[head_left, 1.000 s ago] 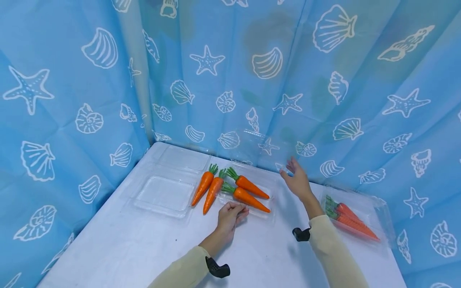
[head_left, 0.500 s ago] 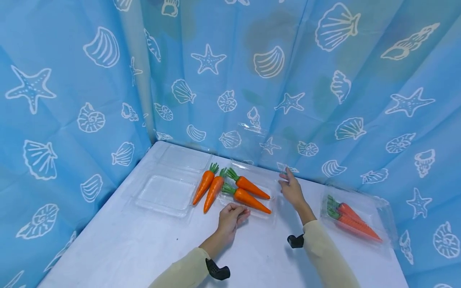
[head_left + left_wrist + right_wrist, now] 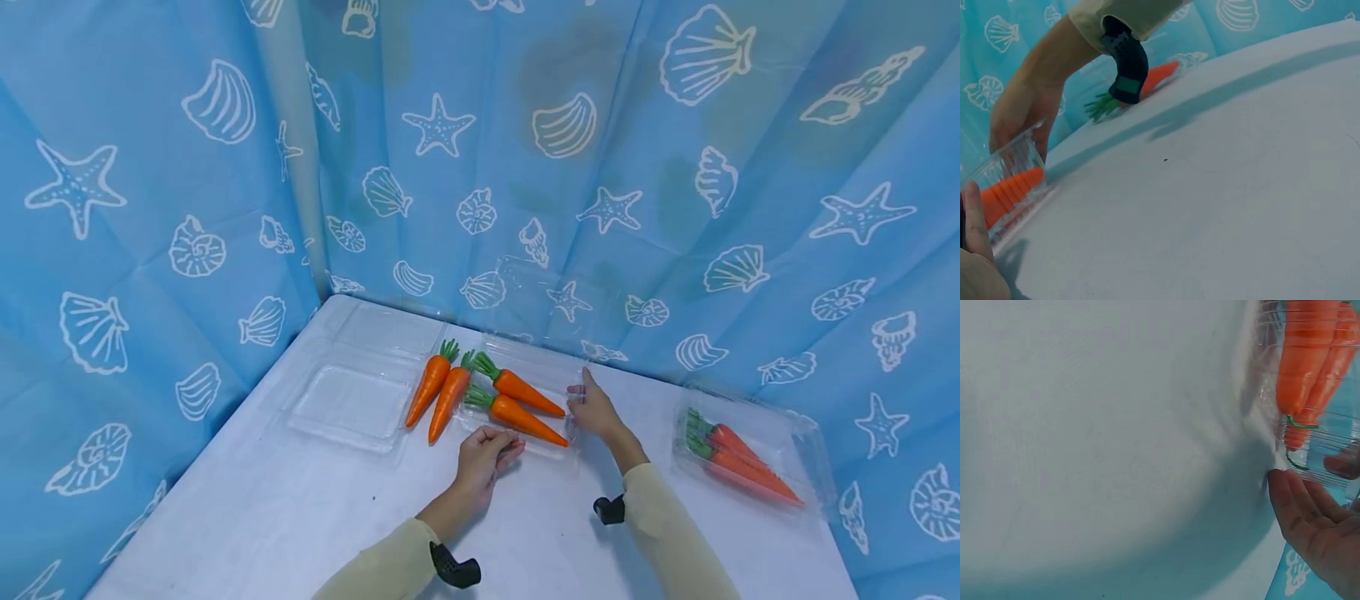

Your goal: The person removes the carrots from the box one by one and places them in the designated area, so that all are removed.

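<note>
In the head view, a clear plastic clamshell container (image 3: pixel 553 452) stands mid-table, its lid (image 3: pixel 540 292) raised against the curtain. Two orange carrots (image 3: pixel 525 420) with green tops lie inside, tips toward the right. My left hand (image 3: pixel 478 467) pinches the container's front edge with thumb and curled fingers. At the right side wall is my right hand (image 3: pixel 596 410); in the right wrist view its extended fingers (image 3: pixel 1304 509) are right by the wall, close to the carrot tips. From the left wrist view, a carrot (image 3: pixel 1010 197) shows through the clear wall beside my left hand (image 3: pixel 979 250).
Two loose carrots (image 3: pixel 451 395) lie left of the container. Further left, another clear container (image 3: pixel 348 406) lies open without carrots. At the table's right edge stands a closed container (image 3: pixel 757 400) with carrots inside. A blue shell-print curtain (image 3: pixel 442 200) hangs along the table's back and sides.
My right hand has come down and leftward from behind the lid's right side to the container's right wall. The left hand keeps its hold on the front edge; the carrots stay put.
</note>
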Demonstrator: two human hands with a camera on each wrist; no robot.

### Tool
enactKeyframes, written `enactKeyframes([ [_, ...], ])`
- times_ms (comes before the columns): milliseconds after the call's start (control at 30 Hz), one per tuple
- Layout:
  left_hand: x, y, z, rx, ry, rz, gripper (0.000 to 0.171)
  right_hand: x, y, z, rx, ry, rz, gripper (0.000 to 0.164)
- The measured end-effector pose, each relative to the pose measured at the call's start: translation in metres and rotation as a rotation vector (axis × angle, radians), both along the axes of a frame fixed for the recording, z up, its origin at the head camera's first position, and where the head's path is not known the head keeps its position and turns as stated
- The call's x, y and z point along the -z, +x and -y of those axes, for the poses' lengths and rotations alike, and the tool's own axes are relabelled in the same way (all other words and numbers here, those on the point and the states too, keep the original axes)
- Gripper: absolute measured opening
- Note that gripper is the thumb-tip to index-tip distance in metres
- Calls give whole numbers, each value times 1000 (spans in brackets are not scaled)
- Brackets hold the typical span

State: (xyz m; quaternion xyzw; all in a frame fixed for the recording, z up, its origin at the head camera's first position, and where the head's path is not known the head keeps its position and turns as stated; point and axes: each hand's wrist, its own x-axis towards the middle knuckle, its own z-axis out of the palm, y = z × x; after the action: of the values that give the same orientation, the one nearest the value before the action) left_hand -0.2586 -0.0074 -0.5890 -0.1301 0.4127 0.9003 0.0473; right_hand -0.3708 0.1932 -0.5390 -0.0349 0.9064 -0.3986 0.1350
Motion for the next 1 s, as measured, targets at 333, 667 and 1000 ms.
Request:
enactKeyframes([
  [333,-3,0,4,34,31,32,19,3,6,2,24,-14,-20,73],
  [667,-9,-5,25,-34,90,83,35,3,9,1,15,-34,-39,74],
  [1000,-9,-9,46,-128,154,116,39,5,6,2,-9,-7,-66,74],
])
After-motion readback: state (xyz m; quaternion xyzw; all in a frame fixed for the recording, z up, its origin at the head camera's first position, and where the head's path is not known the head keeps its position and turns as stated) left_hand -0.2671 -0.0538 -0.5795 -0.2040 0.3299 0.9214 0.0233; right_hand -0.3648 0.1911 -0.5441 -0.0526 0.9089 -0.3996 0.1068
